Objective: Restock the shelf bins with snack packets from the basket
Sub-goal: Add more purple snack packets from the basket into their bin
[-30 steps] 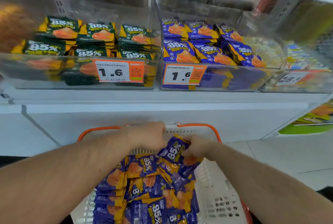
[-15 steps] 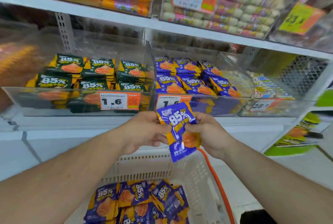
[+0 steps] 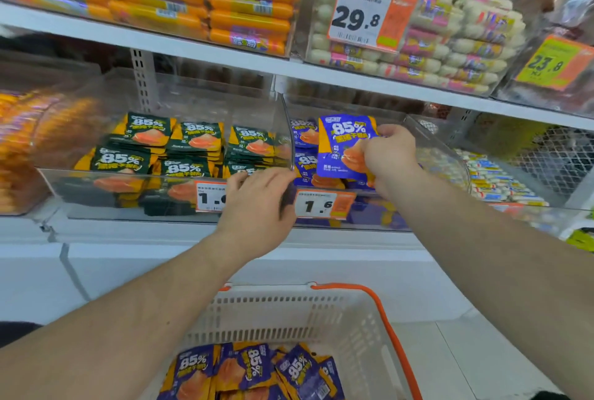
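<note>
Shop shelf (image 3: pixel 193 46): right hand (image 3: pixel 390 155) pinches a purple packet (image 3: pixel 345 145) over its bin (image 3: pixel 379 206); left hand (image 3: pixel 257 203), loosely curled at the rim, holds nothing. Best laid flat, label forward.

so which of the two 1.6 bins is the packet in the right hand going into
The right-hand clear bin, stocked with matching purple 85% packets. The right hand holds the purple packet above it; the left bin holds green ones.
</note>
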The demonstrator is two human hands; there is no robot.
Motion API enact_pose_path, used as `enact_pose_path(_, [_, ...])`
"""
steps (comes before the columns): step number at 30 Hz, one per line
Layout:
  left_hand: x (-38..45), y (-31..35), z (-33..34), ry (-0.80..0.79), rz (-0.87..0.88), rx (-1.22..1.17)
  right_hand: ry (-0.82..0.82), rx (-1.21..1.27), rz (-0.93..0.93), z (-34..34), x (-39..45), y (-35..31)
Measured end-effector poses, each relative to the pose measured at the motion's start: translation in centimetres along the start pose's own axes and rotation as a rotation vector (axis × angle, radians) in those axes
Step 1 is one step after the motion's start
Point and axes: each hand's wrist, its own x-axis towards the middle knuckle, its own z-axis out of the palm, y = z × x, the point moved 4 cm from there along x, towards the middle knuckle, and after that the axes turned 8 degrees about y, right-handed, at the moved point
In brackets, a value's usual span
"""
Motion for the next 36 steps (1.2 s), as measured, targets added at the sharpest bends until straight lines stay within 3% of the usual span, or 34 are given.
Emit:
enact_pose_path(3, [-0.4, -0.3, 0.9, -0.012, 0.029, 0.060, 0.010, -0.230, -0.057, 2.1, 1.4, 0.5])
enact_pose_path(7, [-0.2, -0.2, 1.1, 0.029, 0.018, 0.073, -0.119, -0.367, -0.073, 4.4, 1.2, 1.9])
enact_pose_path(15, [-0.4, 0.0, 1.4, 0.109, 0.043, 0.134, -0.244, -1.071, -0.417, 4.8, 0.6, 1.8])
enact_pose_path(19, [-0.3, 0.1, 1.4, 0.104, 0.051, 0.148, -0.266, -1.125, -0.490, 4.9, 0.1, 2.0])
enact_pose_path(23, [-0.3, 0.1, 1.4, 0.100, 0.062, 0.163, -0.399, -1.141, -0.561, 5.6, -1.0, 2.7])
enact_pose_path(31, [-0.5, 0.2, 1.3, 0.079, 0.070, 0.147, -0.498, -1.227, -0.563, 5.4, -2.0, 2.5])
enact_pose_path(36, [-0.8, 0.7, 0.7, 0.089, 0.093, 0.110, -0.454, -1.250, -0.555, 5.5, -1.4, 3.4])
